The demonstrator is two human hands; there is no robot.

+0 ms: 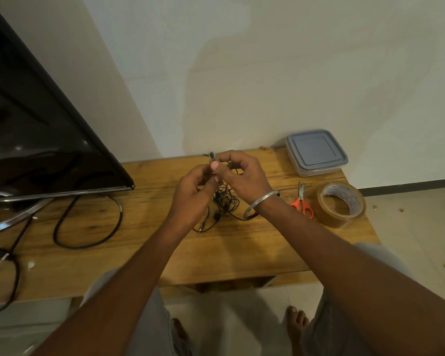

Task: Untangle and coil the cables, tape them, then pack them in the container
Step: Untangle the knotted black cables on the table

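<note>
From my remote seat I look down past bare knees and feet to a low wooden table (242, 253), its top grained and glossy. My left hand (193, 199) and right hand (244, 178), a steel bangle (261, 204) on the right wrist, are both raised over the table and pinched on the cables (225, 201): thin black wires that hang from the fingers in a loose snarl down to the wood. A small dark end piece (211, 155) pokes up above the fingertips; I cannot tell what it is.

I judge the cables light, limp and springy, prone to snag on themselves. A free end looks the best place to grip, feeding it back through the loops gently, since wire this fine may kink if tugged.

To the right lie orange-handled scissors (302, 201) and a brown tape roll (341, 204), glossy and on its side. Farther back by the wall sits the container (316, 152), a square clear tub with its blue-grey lid on. At left stands a black screen (41, 129), a thick cord (88, 224) looped in front of it.
</note>
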